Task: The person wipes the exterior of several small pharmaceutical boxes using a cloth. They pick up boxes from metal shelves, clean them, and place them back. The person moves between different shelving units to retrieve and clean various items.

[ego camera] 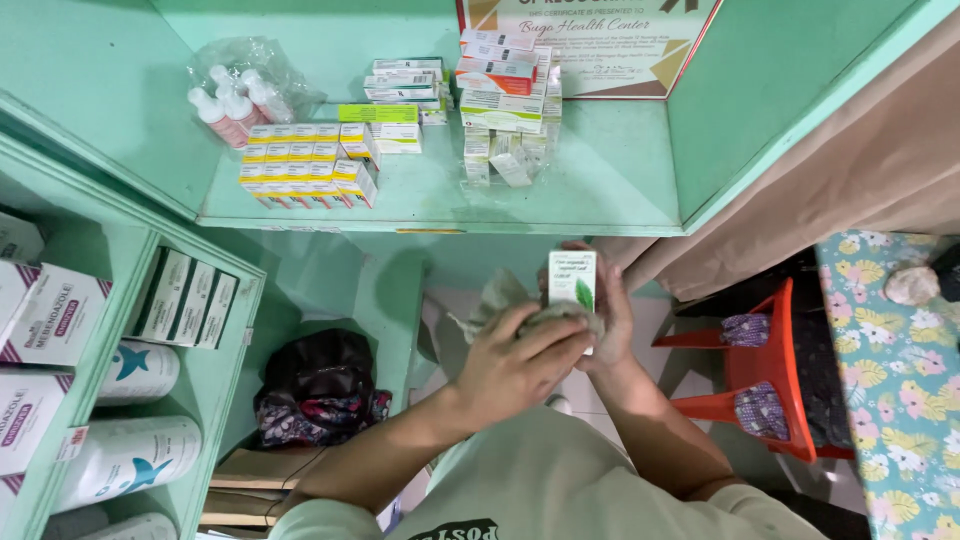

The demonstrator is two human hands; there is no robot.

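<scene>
Item: small white carton with a green leaf mark (572,281), held upright at picture centre, just below the front edge of the green shelf (620,190). Right hand (612,318): clamped around the carton from behind and from its 3 o'clock side, fingers wrapped on the back face. Left hand (512,365): closed on a crumpled grey cloth (510,298), pressing it against the carton's lower front; cloth bunches out toward 10 o'clock. Hands together, touching at the carton. Surroundings: at 12 o'clock on the shelf, a leaning stack of flat medicine boxes (505,100); at 11 o'clock, rows of yellow-and-white cartons (305,165) and a clear bag of small bottles (240,95); at 3 o'clock, an orange plastic chair (770,385); at 9 o'clock, side shelves with larger boxes and white bottles (130,455). Risks, as judged: hard rubbing could dent or crush the light carton; the right hand's hold is partly covered by cloth, so the carton could slip and fall to the floor; the trailing cloth, lifted near the shelf edge, could snag and topple the leaning stack.
</scene>
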